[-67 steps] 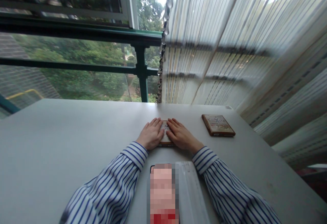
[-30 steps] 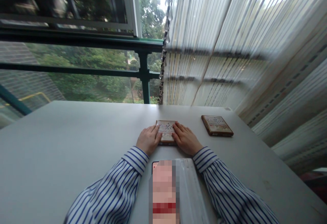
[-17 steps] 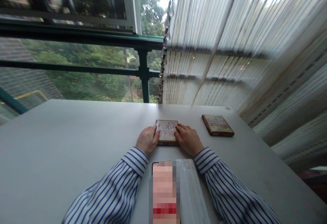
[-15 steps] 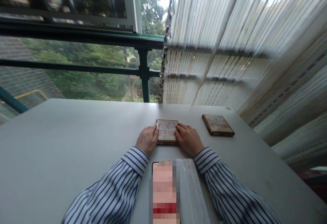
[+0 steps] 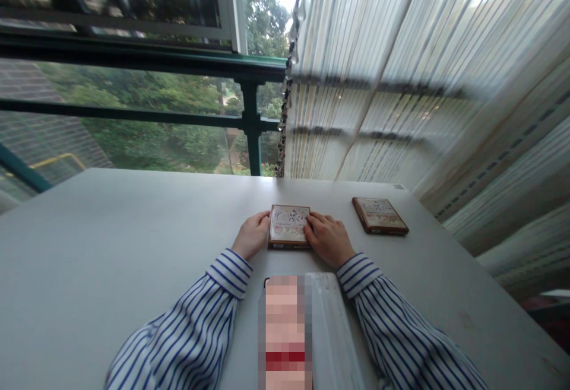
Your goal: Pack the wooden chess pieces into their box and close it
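Observation:
A flat square box [image 5: 289, 227] with a brown edge and a printed, lettered cover lies on the white table in front of me. My right hand [image 5: 330, 237] grips its right side, thumb and fingers at the edge and slightly over the cover. Along the box's left side rests my left hand [image 5: 253, 234], fingers curled against the edge and partly hidden; its thumb is not over the cover. A second, similar box [image 5: 380, 216] sits to the right, apart from both hands.
A white table [image 5: 133, 247] stretches around the boxes. Near me lie a pixelated, phone-like object [image 5: 285, 325] and a pale, translucent-looking flat case [image 5: 333, 325]. Beyond the far edge are a green railing [image 5: 252, 120] and a string curtain [image 5: 356, 105].
My left hand has shifted slightly left, its thumb off the cover. The box has moved a little to the left. My right hand has stayed nearly in place.

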`<state>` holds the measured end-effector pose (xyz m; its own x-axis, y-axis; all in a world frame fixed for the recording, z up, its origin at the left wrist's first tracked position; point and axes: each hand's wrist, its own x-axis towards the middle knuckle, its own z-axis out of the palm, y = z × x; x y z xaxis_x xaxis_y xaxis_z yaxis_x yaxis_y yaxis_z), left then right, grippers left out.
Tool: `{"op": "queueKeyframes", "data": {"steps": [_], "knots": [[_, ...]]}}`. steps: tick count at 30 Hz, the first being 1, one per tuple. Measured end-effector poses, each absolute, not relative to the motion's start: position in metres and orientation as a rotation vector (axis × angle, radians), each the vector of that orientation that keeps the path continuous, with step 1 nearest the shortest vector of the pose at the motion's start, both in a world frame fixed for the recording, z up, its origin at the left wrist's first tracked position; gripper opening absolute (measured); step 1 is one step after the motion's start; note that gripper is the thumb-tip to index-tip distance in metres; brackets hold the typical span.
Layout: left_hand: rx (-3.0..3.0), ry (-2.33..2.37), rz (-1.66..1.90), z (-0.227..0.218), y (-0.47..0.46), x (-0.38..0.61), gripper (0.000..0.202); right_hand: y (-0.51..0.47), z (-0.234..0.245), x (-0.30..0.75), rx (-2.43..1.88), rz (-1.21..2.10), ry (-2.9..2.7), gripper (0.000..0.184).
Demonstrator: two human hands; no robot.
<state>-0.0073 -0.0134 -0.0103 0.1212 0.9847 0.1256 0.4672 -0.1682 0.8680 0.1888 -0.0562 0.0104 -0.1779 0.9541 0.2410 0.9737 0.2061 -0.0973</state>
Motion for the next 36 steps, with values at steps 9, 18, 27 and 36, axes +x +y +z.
{"op": "queueKeyframes", "data": {"steps": [9, 18, 27, 36], "knots": [[0.903, 1.251, 1.035, 0.012, -0.019, 0.003, 0.032, -0.057, 0.009, 0.189, -1.859, -0.089, -2.229, 0.04], [0.789, 1.22, 1.017, 0.022, -0.016, 0.0, 0.019, -0.058, 0.011, 0.189, -1.865, -0.08, -2.239, 0.04], [0.784, 1.186, 1.047, 0.021, -0.014, 0.003, 0.018, -0.058, 0.009, 0.19, -1.834, -0.094, -2.233, 0.041], [0.809, 1.228, 1.077, 0.024, -0.021, 0.009, 0.033, -0.058, 0.008, 0.193, -1.817, -0.116, -2.236, 0.038]]}}
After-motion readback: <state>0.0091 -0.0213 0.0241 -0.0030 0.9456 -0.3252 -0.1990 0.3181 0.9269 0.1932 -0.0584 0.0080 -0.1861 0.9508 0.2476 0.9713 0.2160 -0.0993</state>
